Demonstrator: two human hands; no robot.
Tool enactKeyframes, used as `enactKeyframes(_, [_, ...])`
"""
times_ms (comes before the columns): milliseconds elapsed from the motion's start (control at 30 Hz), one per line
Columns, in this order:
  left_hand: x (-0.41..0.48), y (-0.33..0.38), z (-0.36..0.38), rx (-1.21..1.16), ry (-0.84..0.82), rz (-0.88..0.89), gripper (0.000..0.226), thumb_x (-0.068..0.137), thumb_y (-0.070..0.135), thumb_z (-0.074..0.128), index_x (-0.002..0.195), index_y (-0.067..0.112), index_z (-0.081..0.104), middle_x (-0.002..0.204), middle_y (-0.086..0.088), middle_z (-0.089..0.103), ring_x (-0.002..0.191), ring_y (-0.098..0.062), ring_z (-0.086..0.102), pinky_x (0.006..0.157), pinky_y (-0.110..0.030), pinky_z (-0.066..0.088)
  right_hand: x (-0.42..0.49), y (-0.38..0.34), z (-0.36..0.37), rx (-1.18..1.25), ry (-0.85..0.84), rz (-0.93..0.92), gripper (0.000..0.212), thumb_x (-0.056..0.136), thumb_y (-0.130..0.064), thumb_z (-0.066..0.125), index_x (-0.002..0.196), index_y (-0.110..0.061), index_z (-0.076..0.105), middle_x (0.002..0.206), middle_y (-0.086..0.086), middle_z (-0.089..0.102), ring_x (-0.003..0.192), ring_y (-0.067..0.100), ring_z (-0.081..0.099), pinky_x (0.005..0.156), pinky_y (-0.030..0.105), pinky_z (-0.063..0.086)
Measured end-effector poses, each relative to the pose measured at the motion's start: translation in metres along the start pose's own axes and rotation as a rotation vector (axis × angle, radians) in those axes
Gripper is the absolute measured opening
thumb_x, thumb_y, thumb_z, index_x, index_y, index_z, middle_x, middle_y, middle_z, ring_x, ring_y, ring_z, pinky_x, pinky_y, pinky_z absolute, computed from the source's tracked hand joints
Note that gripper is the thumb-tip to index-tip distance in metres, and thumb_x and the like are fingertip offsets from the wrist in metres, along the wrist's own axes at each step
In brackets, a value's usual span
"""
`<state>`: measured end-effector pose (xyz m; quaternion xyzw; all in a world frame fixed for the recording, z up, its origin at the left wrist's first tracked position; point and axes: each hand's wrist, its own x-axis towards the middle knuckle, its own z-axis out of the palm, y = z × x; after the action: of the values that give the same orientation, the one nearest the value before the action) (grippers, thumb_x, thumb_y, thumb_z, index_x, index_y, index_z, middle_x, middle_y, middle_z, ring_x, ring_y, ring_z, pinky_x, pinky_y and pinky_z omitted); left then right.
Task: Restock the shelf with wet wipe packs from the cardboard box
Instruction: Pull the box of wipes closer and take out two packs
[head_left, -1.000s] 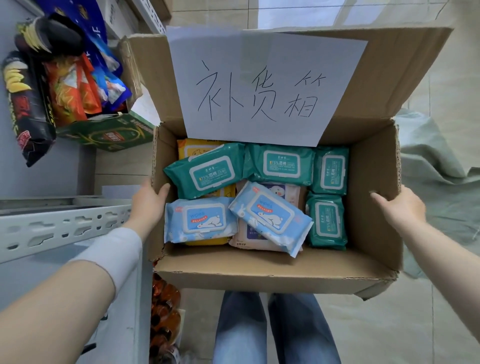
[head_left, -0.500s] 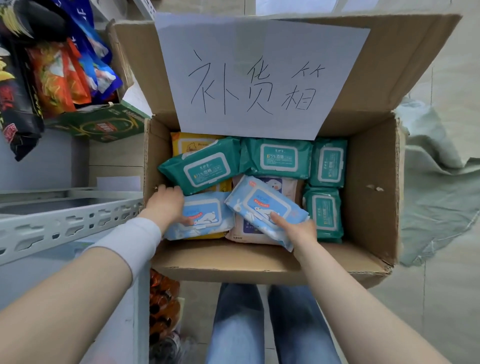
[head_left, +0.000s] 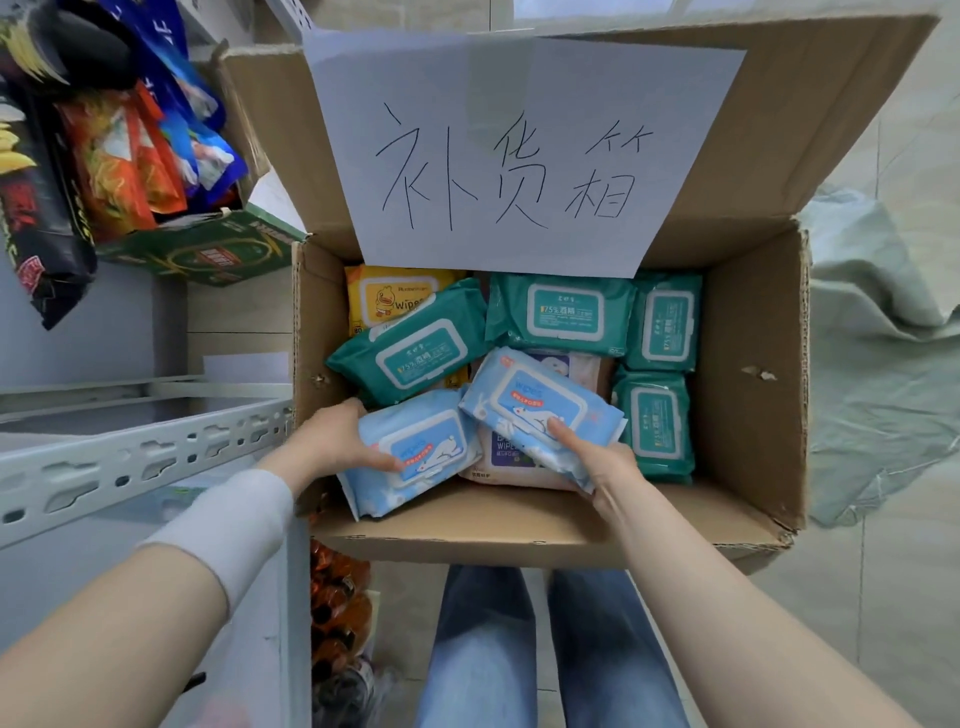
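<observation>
Head view looks down into an open cardboard box whose far flap carries a white paper sheet with handwritten characters. Left hand is clamped on a light blue wipe pack at the box's near left corner, thumb on its top face, fingers hidden beneath. Right hand is clamped on a second light blue wipe pack, thumb pressed on its label; this pack is tilted and lies over a pale pink pack. Both blue packs remain inside the box, their ends overlapping. Four green wipe packs and one yellow pack lie behind and to the right. A grey metal shelf stands just left of the box, with snack bags above it.
</observation>
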<state>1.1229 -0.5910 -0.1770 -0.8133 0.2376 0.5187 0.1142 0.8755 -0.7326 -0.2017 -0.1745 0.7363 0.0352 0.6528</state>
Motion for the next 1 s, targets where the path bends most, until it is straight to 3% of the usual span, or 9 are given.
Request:
enactKeyframes(100, [-0.011,-0.012,0.019,-0.355,0.190,-0.018,0.062,0.053,0.045,0.086,0.099,0.022,0.050,0.091,0.008,0.058,0.078,-0.005,0.055,0.056,-0.020,0.040,-0.001,0.001,0.006,-0.009,0.049,-0.061,0.052,0.062,-0.026,0.086,0.104,-0.009,0.060,0.103,0.008,0.067,0.090,0.022,0.065,0.076,0.032,0.055])
enactKeyframes(200, [-0.017,-0.017,0.037,-0.687,0.306,-0.060,0.068,0.057,0.035,0.086,0.112,0.020,0.049,0.102,0.004,0.058,0.089,-0.012,0.058,0.069,-0.024,0.048,-0.006,0.005,0.009,-0.002,0.050,-0.123,0.047,0.064,-0.026,0.084,0.103,-0.014,0.062,0.094,0.002,0.065,0.081,0.016,0.062,0.056,0.019,0.045])
enactKeyframes(300, [-0.021,-0.018,0.052,-1.004,0.330,-0.125,0.064,0.065,0.024,0.083,0.119,0.011,0.053,0.112,-0.005,0.063,0.096,-0.018,0.063,0.079,-0.030,0.052,-0.008,0.007,0.010,0.037,0.042,-0.146,0.047,0.065,-0.024,0.084,0.106,-0.013,0.062,0.096,0.002,0.065,0.084,0.016,0.063,0.060,0.019,0.047])
enactKeyframes(400, [-0.026,-0.013,0.062,-1.242,0.303,-0.130,0.052,0.071,0.017,0.078,0.118,0.011,0.056,0.112,-0.008,0.066,0.091,-0.015,0.066,0.069,-0.025,0.054,-0.009,0.010,0.016,0.076,0.048,-0.217,0.051,0.067,-0.017,0.083,0.112,-0.013,0.060,0.104,0.003,0.066,0.091,0.018,0.064,0.074,0.026,0.051])
enactKeyframes(533, [-0.024,-0.008,0.063,-1.256,0.294,-0.056,0.038,0.075,0.012,0.075,0.110,0.016,0.059,0.106,-0.009,0.068,0.088,-0.015,0.068,0.061,-0.021,0.057,-0.012,0.011,0.019,0.121,0.030,-0.239,0.054,0.066,-0.013,0.083,0.115,-0.012,0.058,0.101,0.001,0.066,0.089,0.017,0.065,0.071,0.026,0.053])
enactKeyframes(633, [-0.024,-0.007,0.061,-1.228,0.338,-0.074,0.052,0.075,0.019,0.076,0.120,0.011,0.052,0.113,-0.009,0.065,0.094,-0.020,0.067,0.066,-0.025,0.056,-0.019,0.006,0.010,0.102,0.001,-0.198,0.041,0.065,-0.018,0.084,0.099,-0.014,0.061,0.090,-0.002,0.067,0.083,0.015,0.066,0.064,0.023,0.052])
enactKeyframes(767, [-0.051,-0.004,0.060,-1.143,0.520,-0.088,0.058,0.071,0.026,0.079,0.118,0.013,0.048,0.109,0.001,0.059,0.089,-0.011,0.060,0.059,-0.014,0.045,-0.047,0.006,-0.028,0.055,-0.059,-0.160,0.026,0.066,-0.020,0.082,0.084,-0.017,0.062,0.079,-0.004,0.070,0.062,0.008,0.070,0.050,0.020,0.054])
enactKeyframes(900, [-0.111,-0.002,0.048,-1.171,0.658,-0.077,0.047,0.070,0.032,0.078,0.107,0.022,0.050,0.100,0.006,0.058,0.079,-0.003,0.058,0.053,-0.007,0.041,-0.093,0.004,-0.082,-0.020,-0.212,-0.193,0.037,0.073,-0.016,0.076,0.107,-0.010,0.063,0.101,0.007,0.072,0.081,0.018,0.071,0.059,0.024,0.059])
enactKeyframes(1000, [-0.171,0.000,0.042,-1.256,0.786,-0.035,0.047,0.069,0.032,0.079,0.105,0.023,0.049,0.105,0.002,0.060,0.088,-0.012,0.059,0.063,-0.016,0.047,-0.128,0.003,-0.115,-0.106,-0.374,-0.279,0.045,0.079,-0.013,0.068,0.122,-0.008,0.057,0.116,0.015,0.067,0.095,0.027,0.067,0.069,0.028,0.059])
